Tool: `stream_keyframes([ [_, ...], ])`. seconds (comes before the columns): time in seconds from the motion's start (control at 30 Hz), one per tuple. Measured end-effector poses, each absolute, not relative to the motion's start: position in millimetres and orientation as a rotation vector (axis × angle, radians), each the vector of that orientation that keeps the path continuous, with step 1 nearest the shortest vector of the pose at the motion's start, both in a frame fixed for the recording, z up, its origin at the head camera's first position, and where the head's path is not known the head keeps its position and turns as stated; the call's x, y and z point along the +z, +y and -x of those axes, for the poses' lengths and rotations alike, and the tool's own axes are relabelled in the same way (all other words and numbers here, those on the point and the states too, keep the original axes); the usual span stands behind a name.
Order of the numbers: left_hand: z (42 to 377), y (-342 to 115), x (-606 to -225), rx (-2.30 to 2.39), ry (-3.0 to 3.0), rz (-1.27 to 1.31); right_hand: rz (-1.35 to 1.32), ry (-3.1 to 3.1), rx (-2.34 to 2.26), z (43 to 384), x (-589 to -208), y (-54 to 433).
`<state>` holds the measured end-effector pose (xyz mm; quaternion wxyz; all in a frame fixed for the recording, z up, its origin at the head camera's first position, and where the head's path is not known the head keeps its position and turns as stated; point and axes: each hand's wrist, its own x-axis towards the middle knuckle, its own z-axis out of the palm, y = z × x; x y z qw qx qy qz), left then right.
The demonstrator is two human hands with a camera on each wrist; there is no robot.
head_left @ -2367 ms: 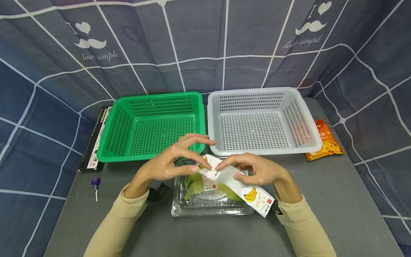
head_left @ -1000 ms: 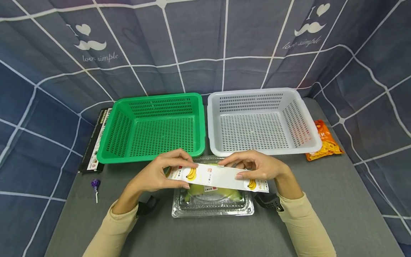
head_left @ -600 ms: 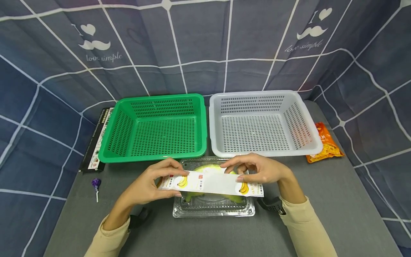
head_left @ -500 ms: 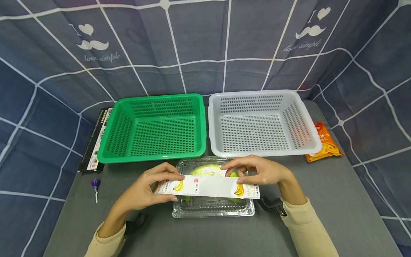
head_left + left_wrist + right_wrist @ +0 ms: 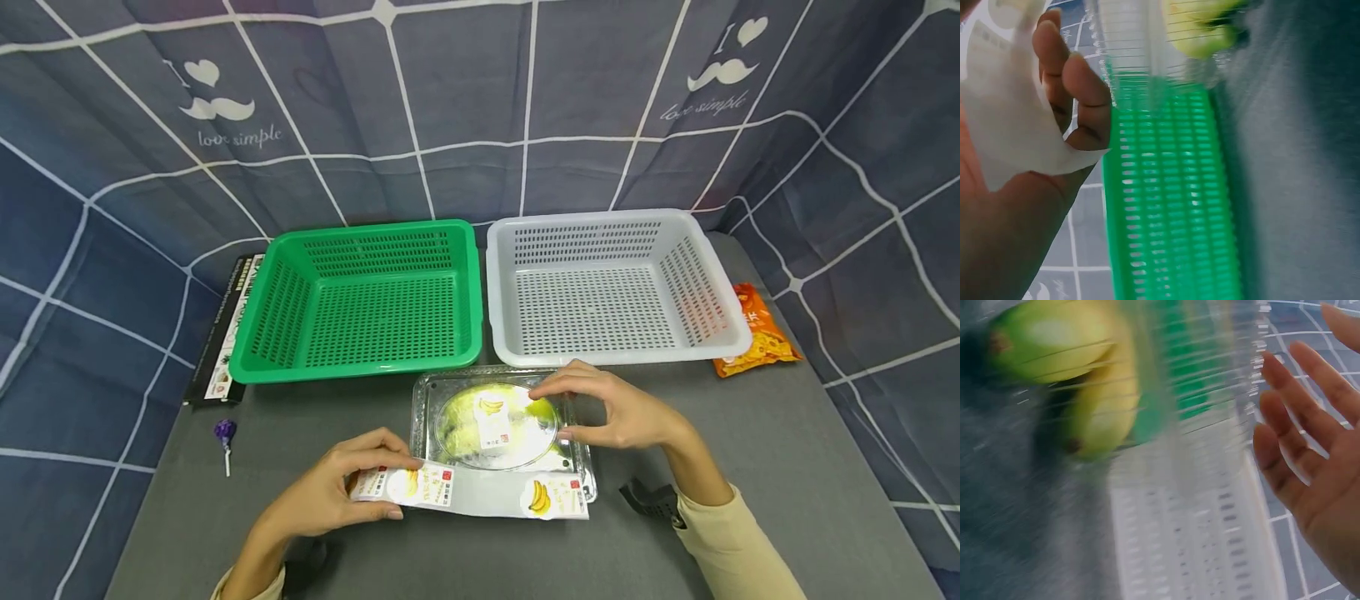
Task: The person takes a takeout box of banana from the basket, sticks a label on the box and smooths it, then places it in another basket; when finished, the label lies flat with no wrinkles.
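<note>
My left hand (image 5: 337,483) pinches one end of a strip of white banana-printed stickers (image 5: 483,493), which stretches rightward across the near edge of a clear plastic box (image 5: 423,425). In the left wrist view the strip (image 5: 1016,112) curls over the palm. The box is closed and holds yellow-green fruit (image 5: 1054,344), blurred in the right wrist view. One banana sticker (image 5: 492,421) lies on the lid. Over the lid's right side, my right hand (image 5: 622,408) is open, thumb and index finger apart with nothing between them; its fingers (image 5: 1282,450) look relaxed.
Behind the box stand a green basket (image 5: 360,367) and a white basket (image 5: 622,357). A purple lollipop (image 5: 225,433) lies at the left, near a black-and-white box (image 5: 225,342). An orange snack bag (image 5: 761,333) sits at the right.
The strip has moved from above the lid toward the near edge and slightly left with my left hand. My right hand has let go of it. The lid's sticker is now uncovered.
</note>
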<state>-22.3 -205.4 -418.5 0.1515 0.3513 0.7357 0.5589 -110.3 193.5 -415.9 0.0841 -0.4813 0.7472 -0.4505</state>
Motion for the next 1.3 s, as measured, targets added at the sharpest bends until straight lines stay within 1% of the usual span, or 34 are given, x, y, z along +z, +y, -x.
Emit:
stream_keyframes([
  [0.13, 11, -209, -427, 1.611, 2.094, -1.006, 1.418, 2.362, -1.354, 106, -424, 198],
  [0.27, 0, -214, -434, 1.613, 2.063, -1.001, 1.342, 2.416, -1.354, 102, -433, 204],
  [0.37, -8, -217, -439, 1.609, 2.044, -0.924, 1.284, 2.438, -1.301, 99, -441, 207],
  [0.57, -15, -224, -451, 1.605, 2.065, -0.889, 1.229, 2.408, -1.259, 94, -451, 208],
  [0.77, -24, -230, -462, 1.576, 2.094, -0.811, 1.237, 2.408, -1.277, 94, -452, 208],
  [1.3, -27, -225, -481, 1.409, 2.440, -0.786, 1.210, 2.387, -1.293, 94, -451, 206],
])
